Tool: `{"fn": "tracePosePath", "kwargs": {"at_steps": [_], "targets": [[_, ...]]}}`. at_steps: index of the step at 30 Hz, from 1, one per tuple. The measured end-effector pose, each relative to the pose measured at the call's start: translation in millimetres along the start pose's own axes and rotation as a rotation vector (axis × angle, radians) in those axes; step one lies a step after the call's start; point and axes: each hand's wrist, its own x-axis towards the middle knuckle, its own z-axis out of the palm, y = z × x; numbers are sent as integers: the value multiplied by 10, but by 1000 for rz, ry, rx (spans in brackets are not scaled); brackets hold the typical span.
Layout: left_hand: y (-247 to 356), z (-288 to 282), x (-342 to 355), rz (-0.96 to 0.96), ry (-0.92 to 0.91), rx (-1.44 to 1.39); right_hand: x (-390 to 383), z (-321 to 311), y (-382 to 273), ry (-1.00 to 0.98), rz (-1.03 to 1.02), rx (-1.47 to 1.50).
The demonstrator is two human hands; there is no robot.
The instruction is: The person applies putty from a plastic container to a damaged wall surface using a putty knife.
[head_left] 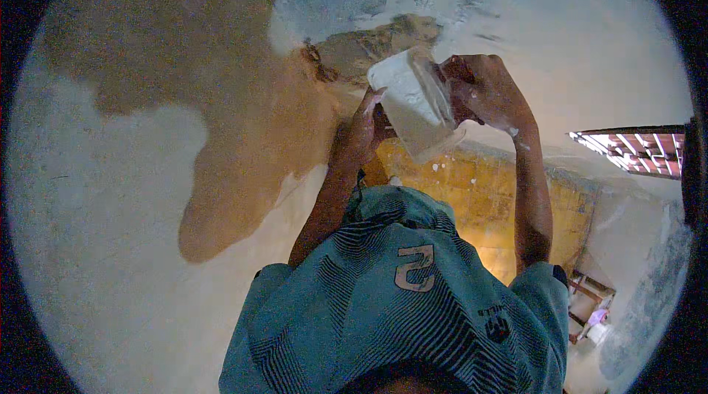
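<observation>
In front of my chest is a flat, rectangular board [405, 88] covered with smooth white paste. My left hand [363, 122] grips it at the left edge, thumb on the near side and white smears on the skin. A flat-bladed plastering trowel [436, 95] meets the right part of the board, tilted and slightly blurred. Closed around its handle is my right hand [483, 91], which hides most of that handle. White paste also marks my right wrist.
Ahead stands a wall [133, 195] with a large brown patch [236, 173], grey areas and a dark rough spot [376, 43]. Below lies a yellowish floor [435, 184] dotted with white drips. A barred window [634, 149] is at right, a small wooden piece of furniture [590, 294] lower right.
</observation>
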Motion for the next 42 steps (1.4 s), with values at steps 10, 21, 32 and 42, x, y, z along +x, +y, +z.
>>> {"fn": "tracePosePath", "kwargs": {"at_steps": [10,21,32,42], "targets": [[-92,-122,91,-13,-58,39,112,279,222,-65,-163,-15],[-106,-185,212,-81,-25,70,222,250,26,-272,-26,233],[299,239,6,-17,59,135,57,218,674,-8,130,800],[569,573,10,108,-99,112,-234,49,256,451,3,1028]]}}
